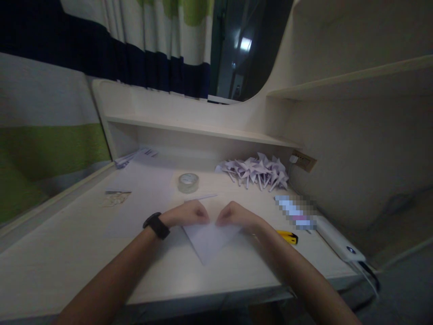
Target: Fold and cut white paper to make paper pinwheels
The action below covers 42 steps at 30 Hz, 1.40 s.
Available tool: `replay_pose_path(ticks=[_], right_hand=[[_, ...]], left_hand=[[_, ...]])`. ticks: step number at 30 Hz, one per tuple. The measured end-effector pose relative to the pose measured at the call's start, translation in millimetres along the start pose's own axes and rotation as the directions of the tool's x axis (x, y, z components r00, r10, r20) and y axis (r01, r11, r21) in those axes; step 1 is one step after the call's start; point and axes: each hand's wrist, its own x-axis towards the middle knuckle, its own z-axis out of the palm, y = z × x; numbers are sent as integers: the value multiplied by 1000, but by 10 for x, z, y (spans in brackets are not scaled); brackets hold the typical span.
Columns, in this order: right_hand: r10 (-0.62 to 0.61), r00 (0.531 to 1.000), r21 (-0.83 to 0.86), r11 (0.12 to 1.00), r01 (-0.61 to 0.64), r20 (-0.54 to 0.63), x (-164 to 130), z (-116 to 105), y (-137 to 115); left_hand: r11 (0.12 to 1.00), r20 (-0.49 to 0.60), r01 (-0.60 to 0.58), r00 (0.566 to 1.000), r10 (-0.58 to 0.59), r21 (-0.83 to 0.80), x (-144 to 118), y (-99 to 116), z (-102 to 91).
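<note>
A white sheet of paper [209,241] lies folded into a downward-pointing triangle on the pale desk [67,266]. My left hand [187,213], with a black watch on its wrist, pinches the paper's upper edge from the left. My right hand [235,214] pinches the same edge from the right. The fingertips of both hands nearly meet at the middle of the fold. A thin paper strip [200,197] lies just behind the hands.
A pile of folded paper cranes [257,171] sits at the back right. A roll of clear tape [188,182] stands behind the hands. A yellow utility knife [287,236] and a white power bank [340,241] lie at right. Loose sheets [135,156] lie at back left.
</note>
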Motion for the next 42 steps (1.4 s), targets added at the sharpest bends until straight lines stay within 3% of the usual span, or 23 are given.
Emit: replay_pose_path(ticks=[6,17,23,27,29,30,33,34,35,37,40,42], right_hand=[[22,1000,97,995,-23,12,-143,-128,43],[84,996,187,979,-87,24,-471,-359,152],[81,996,166,983,-73,-39,-614,-478,166],[38,989,97,995,-24,-146,-616,-534,195],[-40,960,22,999,48,-278,-605,-526,204],[-103,924,-42,995,95,-368,-606,-508,208],[-361,734,-332,923,194,-575,-651,-389,241],[-446,692,-438,875,205,-567,-680,-331,264],[-511,681,-527,823,211,-525,-714,-266,291],[-598,710,-652,713,258,-373,-798,-130,354],[-637,762,-753,555,352,-113,-956,18,431],[-611,791,-782,510,359,-35,-1069,26,468]], left_hand=[[994,35,32,999,-29,-102,-76,13,-74],[998,21,7,1000,-6,-66,-136,-72,-168],[997,-27,42,999,-44,-69,-222,-81,-289],[999,-56,36,998,-37,-13,-243,12,-424],[998,-108,5,994,2,60,-275,121,-490],[994,-162,-8,986,25,106,-307,182,-513],[958,-405,60,912,60,279,-481,316,-495],[935,-442,97,894,68,340,-562,328,-454],[912,-461,122,884,80,392,-651,321,-395],[878,-481,140,869,112,457,-844,266,-240],[876,-364,72,923,123,478,-1123,172,2],[885,-306,12,940,149,466,-1243,151,114]])
